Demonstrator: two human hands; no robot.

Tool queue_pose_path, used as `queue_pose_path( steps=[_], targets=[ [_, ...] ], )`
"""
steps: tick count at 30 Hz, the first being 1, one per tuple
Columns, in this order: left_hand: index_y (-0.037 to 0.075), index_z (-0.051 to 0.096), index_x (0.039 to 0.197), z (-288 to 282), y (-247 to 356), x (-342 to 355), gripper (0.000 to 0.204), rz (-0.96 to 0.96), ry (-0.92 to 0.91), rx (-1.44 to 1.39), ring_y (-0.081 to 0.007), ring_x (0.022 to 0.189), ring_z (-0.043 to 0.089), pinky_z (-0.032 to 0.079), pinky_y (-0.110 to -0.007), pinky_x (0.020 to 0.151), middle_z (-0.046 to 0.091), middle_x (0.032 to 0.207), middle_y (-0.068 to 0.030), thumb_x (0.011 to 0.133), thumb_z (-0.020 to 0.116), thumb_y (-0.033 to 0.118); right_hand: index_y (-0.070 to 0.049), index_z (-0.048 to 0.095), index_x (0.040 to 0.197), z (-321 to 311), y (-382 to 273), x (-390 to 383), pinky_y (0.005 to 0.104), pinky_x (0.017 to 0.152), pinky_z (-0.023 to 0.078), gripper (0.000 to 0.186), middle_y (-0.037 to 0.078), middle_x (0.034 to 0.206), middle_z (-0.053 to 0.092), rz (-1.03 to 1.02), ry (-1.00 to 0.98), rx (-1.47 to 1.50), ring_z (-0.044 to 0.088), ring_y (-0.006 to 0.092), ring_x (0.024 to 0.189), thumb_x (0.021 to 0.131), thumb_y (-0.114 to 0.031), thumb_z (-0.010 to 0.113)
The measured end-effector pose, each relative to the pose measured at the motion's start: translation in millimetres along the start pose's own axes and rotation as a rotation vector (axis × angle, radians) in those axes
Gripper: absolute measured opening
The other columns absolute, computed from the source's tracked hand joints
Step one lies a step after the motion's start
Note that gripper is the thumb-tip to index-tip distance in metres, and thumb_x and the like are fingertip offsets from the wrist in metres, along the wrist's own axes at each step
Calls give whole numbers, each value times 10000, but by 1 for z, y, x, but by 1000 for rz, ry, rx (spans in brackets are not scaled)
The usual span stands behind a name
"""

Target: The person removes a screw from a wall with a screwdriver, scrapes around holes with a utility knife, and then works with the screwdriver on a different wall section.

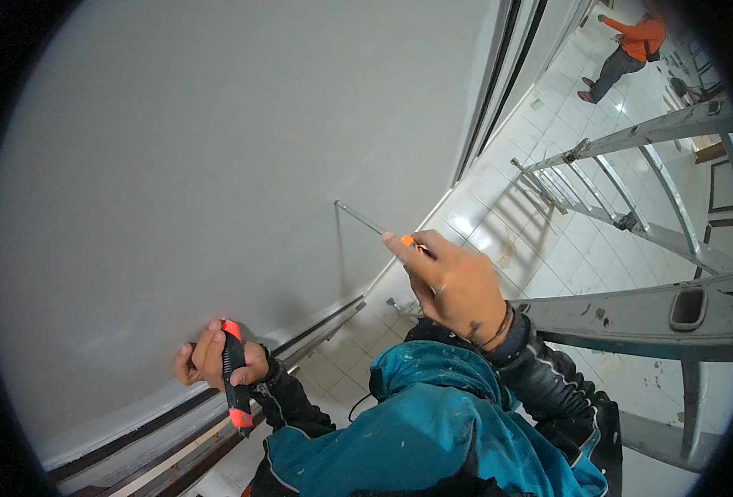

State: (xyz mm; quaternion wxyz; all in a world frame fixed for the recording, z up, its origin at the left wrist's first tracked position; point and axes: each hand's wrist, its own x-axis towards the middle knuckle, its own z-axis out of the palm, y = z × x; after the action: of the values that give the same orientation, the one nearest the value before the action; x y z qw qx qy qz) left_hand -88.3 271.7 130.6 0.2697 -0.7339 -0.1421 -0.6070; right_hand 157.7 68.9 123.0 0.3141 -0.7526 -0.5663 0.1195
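My right hand (459,280) is closed round the orange handle of a screwdriver (361,219). Its thin metal shaft points up and left, and the tip meets the pale grey wall (176,166) at a small spot; whether a screw sits there is too small to tell. A thin shadow falls on the wall below the tip. Lower left, my left hand (207,358) grips a red and black utility knife (234,369) against the palm, with its fingers resting near or on the wall. No blade can be made out.
A metal stepladder (631,319) stands at my right, its legs and rungs reaching down to the white tiled floor (540,132). Dark-edged frames (486,91) run beside the wall at top and lower left. Far below, a person in orange (631,41) stands on the tiles.
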Motion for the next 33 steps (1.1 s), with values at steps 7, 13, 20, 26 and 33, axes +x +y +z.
queue_pose_path(
  steps=[7,13,20,26,33],
  targets=[
    [98,604,816,-12,4,-16,554,-29,-40,-61,-181,756,558,351,-416,946,633,650,-60,1009,207,435,-148,407,1445,4,-2,-3,287,461,489,582,123,850,582,64,-222,-206,590,144,597,890,-125,579],
    [88,609,820,-26,6,-21,584,-21,-100,-37,-204,759,586,343,-455,954,652,723,-64,1017,203,460,-97,539,1345,-3,10,5,195,424,383,398,7,650,556,699,-304,1300,461,25,487,976,-245,561],
    [78,629,791,-3,5,-8,583,-11,10,-55,-212,813,563,357,-396,971,643,649,-75,1005,235,450,-67,598,1217,10,26,2,316,517,469,419,32,751,599,346,-12,912,578,107,610,811,-145,671],
    [86,633,799,-4,1,-10,582,6,-25,-44,-221,873,548,359,-386,971,655,672,-71,1005,226,447,-107,533,1323,15,1,-4,359,527,510,499,133,969,632,-8,7,-209,636,234,657,827,-113,591],
    [112,578,843,-10,9,-11,547,-44,-58,-43,-163,701,534,339,-397,927,605,618,-30,1015,175,439,-81,583,1292,-2,2,9,252,405,439,369,82,726,618,165,-51,489,561,117,501,928,-110,527]
  ],
)
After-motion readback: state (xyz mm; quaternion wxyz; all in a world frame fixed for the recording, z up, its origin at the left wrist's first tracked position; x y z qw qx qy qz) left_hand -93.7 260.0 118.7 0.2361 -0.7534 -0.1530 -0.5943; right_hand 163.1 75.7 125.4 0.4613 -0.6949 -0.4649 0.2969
